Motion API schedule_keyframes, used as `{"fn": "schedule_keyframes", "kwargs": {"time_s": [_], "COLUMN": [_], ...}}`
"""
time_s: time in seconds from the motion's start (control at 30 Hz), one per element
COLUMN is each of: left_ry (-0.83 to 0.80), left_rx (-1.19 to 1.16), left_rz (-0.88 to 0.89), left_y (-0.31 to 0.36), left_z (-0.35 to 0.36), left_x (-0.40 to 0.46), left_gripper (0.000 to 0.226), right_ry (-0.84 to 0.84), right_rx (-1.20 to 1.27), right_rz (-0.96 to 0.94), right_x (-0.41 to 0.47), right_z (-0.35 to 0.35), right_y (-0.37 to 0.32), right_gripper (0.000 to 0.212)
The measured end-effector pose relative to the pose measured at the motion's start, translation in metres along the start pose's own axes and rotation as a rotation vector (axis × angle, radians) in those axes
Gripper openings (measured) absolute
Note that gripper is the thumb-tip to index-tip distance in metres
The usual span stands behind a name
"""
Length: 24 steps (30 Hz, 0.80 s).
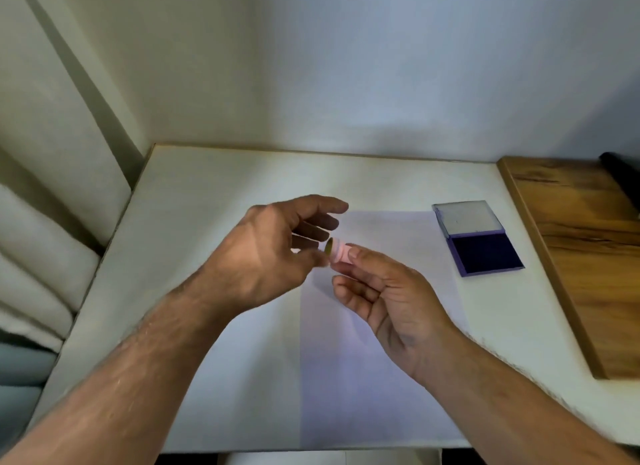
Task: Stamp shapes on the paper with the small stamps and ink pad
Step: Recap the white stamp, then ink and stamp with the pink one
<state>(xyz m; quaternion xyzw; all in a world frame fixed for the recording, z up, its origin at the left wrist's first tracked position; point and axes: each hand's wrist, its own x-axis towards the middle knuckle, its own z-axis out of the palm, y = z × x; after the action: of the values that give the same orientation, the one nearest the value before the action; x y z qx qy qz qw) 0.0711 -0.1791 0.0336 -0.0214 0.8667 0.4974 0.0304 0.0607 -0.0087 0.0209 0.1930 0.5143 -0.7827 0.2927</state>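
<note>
A small pink stamp (337,252) with a dark round face lies sideways in the air above the paper, pinched between thumb and forefinger of my right hand (384,298). My left hand (277,250) hovers just left of it, fingers apart, fingertips close to the stamp's face; whether they touch it is unclear. The white paper (346,360) lies flat on the table under both hands, with no marks visible. The ink pad (485,255) sits open at the paper's right, its dark blue pad toward me and its lid (467,218) folded back.
The white table (207,194) stands in a corner, a wall behind and a curtain (52,187) on the left. A wooden board (581,250) borders the table's right side, with a dark object (620,173) at its far end.
</note>
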Motion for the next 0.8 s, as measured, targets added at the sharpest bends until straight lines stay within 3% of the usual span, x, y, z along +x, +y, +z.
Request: {"fn": "schedule_keyframes", "kwargs": {"time_s": [0.2, 0.47, 0.67, 0.8], "left_ry": [-0.007, 0.074, 0.084, 0.036], "left_rx": [0.022, -0.124, -0.202, -0.210], "left_rz": [-0.067, -0.131, -0.167, -0.212], "left_y": [0.002, -0.001, -0.001, -0.004], "left_z": [0.006, 0.009, 0.002, -0.002], "left_x": [0.003, 0.004, 0.002, -0.004], "left_gripper": [0.031, 0.030, 0.032, 0.032], "right_ry": [-0.016, -0.081, -0.131, -0.126], "right_rx": [-0.062, -0.029, -0.049, -0.182], "right_rz": [0.041, 0.008, -0.016, -0.079], "right_x": [0.008, 0.017, 0.019, 0.019], "right_z": [-0.007, -0.014, -0.012, -0.010], "right_y": [-0.004, -0.010, -0.013, -0.007], "right_gripper": [0.025, 0.015, 0.030, 0.014]}}
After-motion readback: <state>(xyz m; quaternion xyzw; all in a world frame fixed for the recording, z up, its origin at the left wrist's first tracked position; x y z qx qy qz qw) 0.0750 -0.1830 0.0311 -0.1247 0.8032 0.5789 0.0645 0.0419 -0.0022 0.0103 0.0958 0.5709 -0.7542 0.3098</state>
